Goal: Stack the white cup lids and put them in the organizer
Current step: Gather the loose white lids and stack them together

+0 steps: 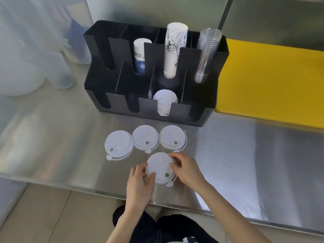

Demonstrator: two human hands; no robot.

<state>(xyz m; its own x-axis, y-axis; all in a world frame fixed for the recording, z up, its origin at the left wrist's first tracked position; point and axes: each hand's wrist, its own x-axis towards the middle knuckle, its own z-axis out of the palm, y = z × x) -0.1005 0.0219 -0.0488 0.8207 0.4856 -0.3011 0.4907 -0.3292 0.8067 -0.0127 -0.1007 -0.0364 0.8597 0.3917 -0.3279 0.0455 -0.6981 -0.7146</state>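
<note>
A small stack of white cup lids (160, 168) sits near the steel counter's front edge, held on both sides. My left hand (138, 185) grips its left rim and my right hand (186, 170) grips its right rim. Three single white lids lie flat in a row just beyond: the left lid (118, 144), the middle lid (145, 138) and the right lid (172, 138). Behind them stands the black organizer (199, 106). A stack of white lids (164, 100) fills its third front slot.
The organizer's back row holds a blue-printed paper cup stack (140, 57), a tall white printed cup stack (172, 50) and clear plastic cups (206, 55). A yellow board (273, 81) lies to the right. Translucent plastic containers (35, 67) stand at the left.
</note>
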